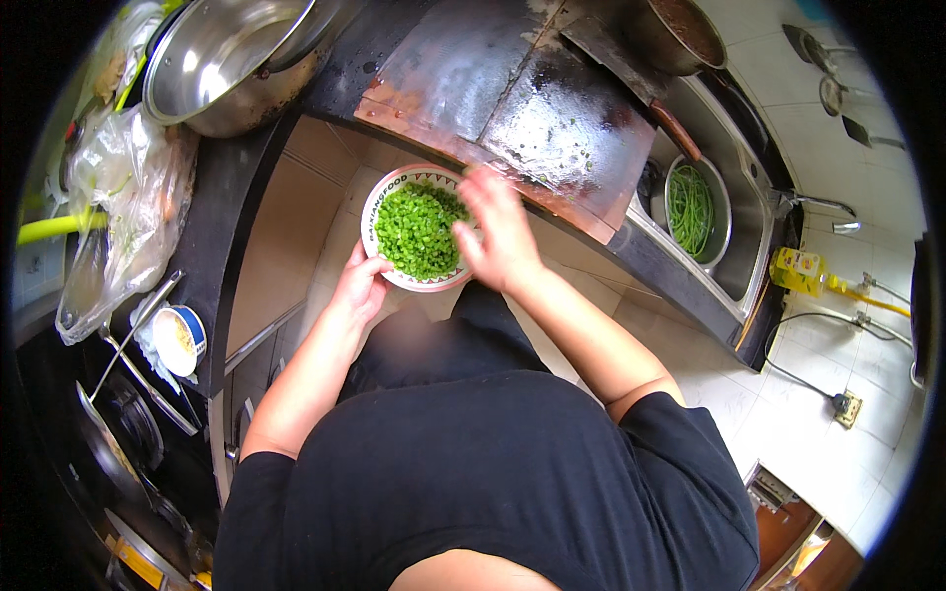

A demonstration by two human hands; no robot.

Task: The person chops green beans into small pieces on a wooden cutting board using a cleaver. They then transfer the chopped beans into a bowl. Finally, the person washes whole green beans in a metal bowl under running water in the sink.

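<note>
From where I stood, the person's left hand (pixel 362 281) was closed on the near left rim of the bowl (pixel 371 222), thumb on top, holding it off the counter (pixel 266 158), just before the near edge of the board (pixel 443 74). Chopped greens (pixel 419 231) filled much of it. The right hand (pixel 498 231), blurred, was at the bowl's right rim, loosely open with the thumb apart; I could not tell whether it touched anything. The knife (pixel 626 64) lay at the board's far right corner, its handle jutting toward the sink (pixel 734 281), where long green stems (pixel 693 212) sat in a round pan (pixel 727 212). Along the counter's left part lay a plastic bag (pixel 128 207) and a tub (pixel 177 340).
</note>
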